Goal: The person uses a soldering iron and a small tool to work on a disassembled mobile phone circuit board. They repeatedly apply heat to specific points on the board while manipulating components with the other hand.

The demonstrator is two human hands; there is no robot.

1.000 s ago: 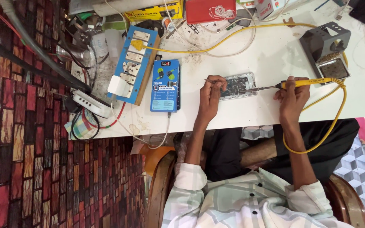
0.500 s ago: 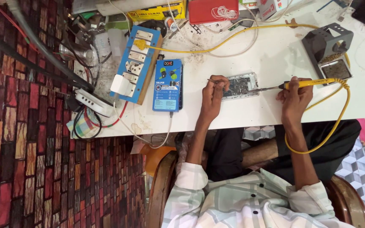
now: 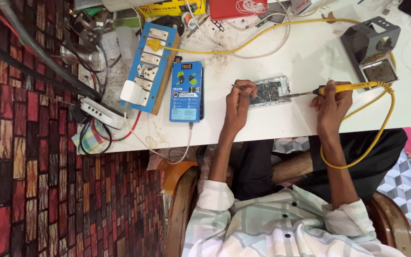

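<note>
An opened small device with a bare circuit board (image 3: 269,91) lies on the white table (image 3: 291,123). My left hand (image 3: 239,102) rests at the board's left edge and pinches a thin metal tool (image 3: 238,86), tweezers or wire, I cannot tell which. My right hand (image 3: 331,101) grips a yellow-handled soldering iron (image 3: 346,87). Its metal tip points left and touches the board's right side. A yellow cable (image 3: 381,128) loops from the iron's handle down past the table edge.
A blue packaged box (image 3: 186,93) lies left of the board, beside a blue switch-and-socket board (image 3: 146,69). A dark metal iron stand (image 3: 372,47) sits at the far right. Cables, a white power strip (image 3: 102,112) and clutter crowd the table's left and back.
Both hands stay on the board with the same tools. The left hand has shifted slightly; the iron's tip remains on the board.
</note>
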